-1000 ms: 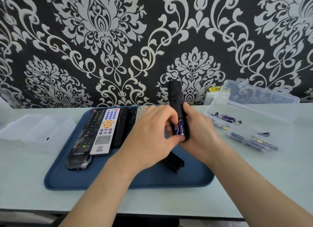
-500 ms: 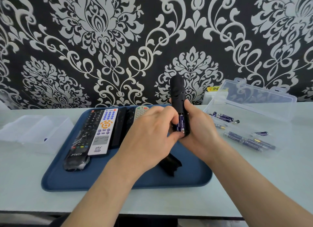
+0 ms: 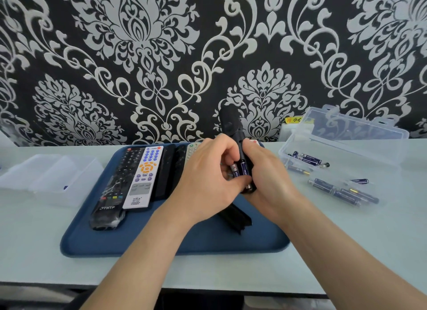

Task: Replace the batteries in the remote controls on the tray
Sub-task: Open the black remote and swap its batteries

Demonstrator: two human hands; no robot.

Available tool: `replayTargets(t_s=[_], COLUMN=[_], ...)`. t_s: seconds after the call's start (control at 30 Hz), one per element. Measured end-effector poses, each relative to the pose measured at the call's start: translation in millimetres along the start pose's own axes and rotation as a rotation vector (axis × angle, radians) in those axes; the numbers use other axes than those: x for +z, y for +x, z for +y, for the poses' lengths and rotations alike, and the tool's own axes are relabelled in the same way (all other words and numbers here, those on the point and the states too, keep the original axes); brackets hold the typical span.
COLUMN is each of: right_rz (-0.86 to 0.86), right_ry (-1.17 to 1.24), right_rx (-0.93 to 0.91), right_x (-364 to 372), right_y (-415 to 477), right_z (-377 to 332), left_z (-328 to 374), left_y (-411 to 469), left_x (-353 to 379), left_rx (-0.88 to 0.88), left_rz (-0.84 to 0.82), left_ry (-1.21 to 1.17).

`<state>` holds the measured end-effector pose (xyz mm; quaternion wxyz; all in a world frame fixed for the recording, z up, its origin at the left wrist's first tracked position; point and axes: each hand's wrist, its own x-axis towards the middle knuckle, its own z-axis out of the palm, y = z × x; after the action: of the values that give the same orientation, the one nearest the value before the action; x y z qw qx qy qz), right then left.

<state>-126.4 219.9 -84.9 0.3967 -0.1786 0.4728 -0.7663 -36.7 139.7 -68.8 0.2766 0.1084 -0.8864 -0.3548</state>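
I see black-and-silver damask wallpaper (image 3: 143,55), a blue tray (image 3: 161,242), a pale green bench (image 3: 346,235), and purple batteries (image 3: 242,167).

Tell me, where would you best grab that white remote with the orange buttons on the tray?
Probably by its near short end, coming from above on the person's side. The white remote lies flat on the blue tray with black remotes close against both long sides, so pinching across its width has little room; the near end faces bare tray.
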Motion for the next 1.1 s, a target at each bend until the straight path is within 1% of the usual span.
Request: replayTargets(t_s=[0.1,0.2,0.27,0.37,0.4,0.43,0.47,0.5,0.53,0.6,0.63,0.67,0.77,0.9,1.1], right_rz=[-0.023,-0.015,-0.017,-0.043,-0.042,-0.037,-0.036,-0.041,-0.051,-0.068,-0.065,-0.056,-0.036,-0.043,-0.031], right_ry=[0.077,0.218,0.291,0.375,0.389,0.394,0.392,0.381,0.356,0.296,0.271,0.249,0.196,0.174,0.125], right_rx=[0.027,0.125,0.179,0.217,0.221,0.225,0.228,0.225,0.217,0.189,0.176,0.167,0.154,0.153,0.135], right_x=[-1.3,-3.5,-5.2,-8.2,-8.8,-9.8,-10.3,-10.6,-10.5,-10.4,-11.0,-11.1,-12.8,-14.1,-12.6], right_y=[1.2,5.5,7.4,8.2,8.2,8.3,9.0,9.7,9.6,10.0,10.6,10.8,12.5,14.3,12.4], right_z=[0.3,2.3,1.7,-2.4,-3.7,-4.5,-4.7,-4.7,-5.0,-5.7,-6.0,-6.3,-4.9,-2.3,1.7], left_z=[1.2,2.2,3.0,3.4,3.3,2.2,1.7,2.1,2.9,3.4,1.7,0.1,-3.3,-2.8,-0.8], left_y=[-1.2,-2.5,-1.5,3.6,4.7,5.4,5.2,4.1,2.3,-1.0,-1.6,-1.4,0.5,2.0,3.0], left_x=[0.7,3.1,2.0,-5.8,-8.4,-9.9,-11.0,-11.1,-10.4,-6.0,-3.3,-0.9,0.4,-5.0,-9.1], left_rx=[0.008,0.008,-0.048,-0.175,-0.215,-0.239,-0.237,-0.209,-0.150,0.021,0.095,0.139,0.167,0.163,0.115], left_rz=[0.034,0.082,0.149,0.234,0.226,0.206,0.176,0.141,0.102,0.065,0.077,0.084,0.048,-0.018,-0.054], left_ry=[-0.026,-0.101,-0.325,-0.790,-0.903,-0.929,-0.858,-0.698,-0.489,-0.087,0.066,0.169,0.267,0.274,0.321])
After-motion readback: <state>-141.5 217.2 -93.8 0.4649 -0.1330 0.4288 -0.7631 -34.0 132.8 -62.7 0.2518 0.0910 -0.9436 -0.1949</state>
